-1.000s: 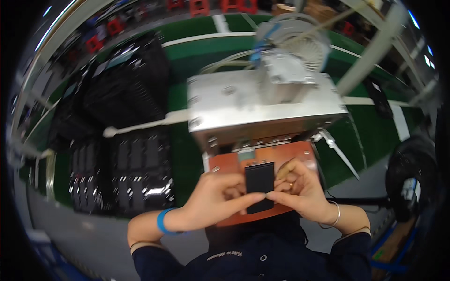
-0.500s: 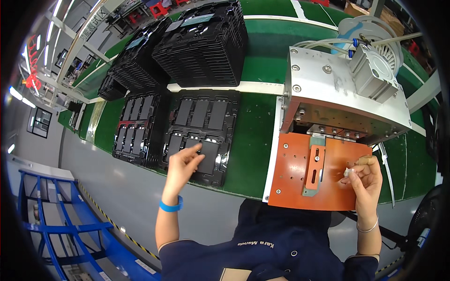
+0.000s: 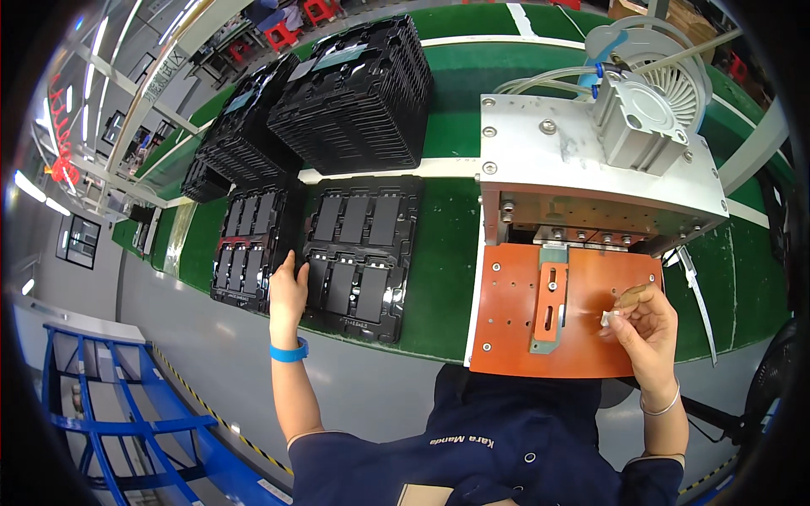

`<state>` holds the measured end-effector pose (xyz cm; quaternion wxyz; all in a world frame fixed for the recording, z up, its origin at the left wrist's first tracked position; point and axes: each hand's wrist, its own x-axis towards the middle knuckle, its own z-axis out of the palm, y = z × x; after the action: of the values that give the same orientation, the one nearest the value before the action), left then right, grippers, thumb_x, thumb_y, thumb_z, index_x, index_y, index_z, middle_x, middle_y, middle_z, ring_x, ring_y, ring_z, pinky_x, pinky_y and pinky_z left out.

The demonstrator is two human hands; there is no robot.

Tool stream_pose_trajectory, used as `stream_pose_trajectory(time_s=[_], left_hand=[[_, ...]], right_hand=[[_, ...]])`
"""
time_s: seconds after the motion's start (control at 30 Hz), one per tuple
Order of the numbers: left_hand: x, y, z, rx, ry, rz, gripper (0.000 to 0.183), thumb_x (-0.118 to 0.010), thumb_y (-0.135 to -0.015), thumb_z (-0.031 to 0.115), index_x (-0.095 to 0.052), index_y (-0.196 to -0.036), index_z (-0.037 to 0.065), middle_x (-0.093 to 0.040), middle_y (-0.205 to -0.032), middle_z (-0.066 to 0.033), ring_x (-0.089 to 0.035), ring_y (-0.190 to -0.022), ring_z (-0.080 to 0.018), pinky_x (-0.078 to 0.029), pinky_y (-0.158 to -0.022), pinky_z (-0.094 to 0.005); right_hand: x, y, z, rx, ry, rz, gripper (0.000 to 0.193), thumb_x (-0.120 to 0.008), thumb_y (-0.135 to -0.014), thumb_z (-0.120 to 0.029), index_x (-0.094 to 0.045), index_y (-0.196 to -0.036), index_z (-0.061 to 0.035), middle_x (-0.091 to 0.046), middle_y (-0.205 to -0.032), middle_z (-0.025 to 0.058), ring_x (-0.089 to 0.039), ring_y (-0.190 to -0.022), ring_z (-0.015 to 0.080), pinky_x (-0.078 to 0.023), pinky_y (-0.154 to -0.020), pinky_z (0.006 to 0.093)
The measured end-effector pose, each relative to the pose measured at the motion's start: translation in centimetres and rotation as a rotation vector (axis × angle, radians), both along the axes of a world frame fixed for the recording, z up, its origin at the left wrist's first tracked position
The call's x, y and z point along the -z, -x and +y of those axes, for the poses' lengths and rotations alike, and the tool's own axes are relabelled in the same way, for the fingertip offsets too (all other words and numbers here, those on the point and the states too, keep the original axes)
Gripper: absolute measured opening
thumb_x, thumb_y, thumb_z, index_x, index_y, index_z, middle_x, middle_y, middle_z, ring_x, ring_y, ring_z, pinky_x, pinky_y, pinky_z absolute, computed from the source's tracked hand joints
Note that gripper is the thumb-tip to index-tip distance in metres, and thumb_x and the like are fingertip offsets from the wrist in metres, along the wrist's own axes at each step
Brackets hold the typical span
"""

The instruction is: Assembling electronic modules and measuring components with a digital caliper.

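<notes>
My left hand is at the near left edge of the right-hand black tray, its thumb and forefinger apart; its other fingers are partly hidden. Flat black rectangular cells with small silvery ends lie in that tray in two rows. A second black tray of similar cells sits to its left. Above the right part of an orange plate, my right hand pinches a small white piece between thumb and fingers. An orange slotted block lies on a grey-green strip on the plate.
Behind the plate stands a metal press with a cylinder and air hoses. Tall stacks of black trays rise at the back left of the green bench. A blue metal rack stands at lower left, and a fan at back right.
My left hand has moved left, from over the near row of cells to the tray's left edge, and its fingers have come apart. My right hand still holds the white piece; the view has shifted slightly.
</notes>
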<state>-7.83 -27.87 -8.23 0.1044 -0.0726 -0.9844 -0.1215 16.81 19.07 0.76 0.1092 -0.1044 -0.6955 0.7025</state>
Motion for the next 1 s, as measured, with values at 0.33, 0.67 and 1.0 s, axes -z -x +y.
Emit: stream_pose_trajectory(time_s=[0.33,0.67,1.0], left_hand=[[-2.5,2.4,-0.8,-0.094,0.002,-0.465,0.076,-0.065,-0.088,0.039,-0.038,-0.143,-0.007,-0.064,-0.115,-0.0284,-0.065,-0.107,-0.0365,-0.051,-0.09,-0.0376],[-2.9,1.9,0.2,-0.138,-0.08,-0.306,0.05,-0.069,-0.09,0.03,-0.057,-0.123,-0.005,-0.064,-0.078,-0.0049,-0.061,-0.073,-0.0135,-0.05,-0.067,-0.0299],[-4.7,2.4,-1.5,0.028,-1.144,-0.578,0.027,-0.069,-0.091,0.009,-0.055,-0.114,0.004,-0.068,-0.097,-0.0045,-0.065,-0.088,-0.0119,-0.051,-0.08,-0.0248]], right_hand=[[0.2,-0.2,0.3,-0.08,0.004,-0.007,0.014,-0.069,-0.087,-0.002,-0.057,-0.094,-0.0004,-0.065,-0.088,0.006,-0.065,-0.077,0.0101,-0.051,-0.07,0.0216],[0.1,-0.3,0.1,-0.096,-0.013,0.006,0.012,-0.069,-0.087,0.0,-0.058,-0.092,-0.0005,-0.066,-0.088,0.0064,-0.065,-0.076,0.0096,-0.05,-0.069,0.0205],[0.1,-0.3,0.0,-0.056,-0.029,-0.022,0.01,-0.068,-0.087,0.001,-0.059,-0.09,0.0001,-0.065,-0.083,0.0061,-0.064,-0.073,0.0103,-0.051,-0.067,0.0215]])
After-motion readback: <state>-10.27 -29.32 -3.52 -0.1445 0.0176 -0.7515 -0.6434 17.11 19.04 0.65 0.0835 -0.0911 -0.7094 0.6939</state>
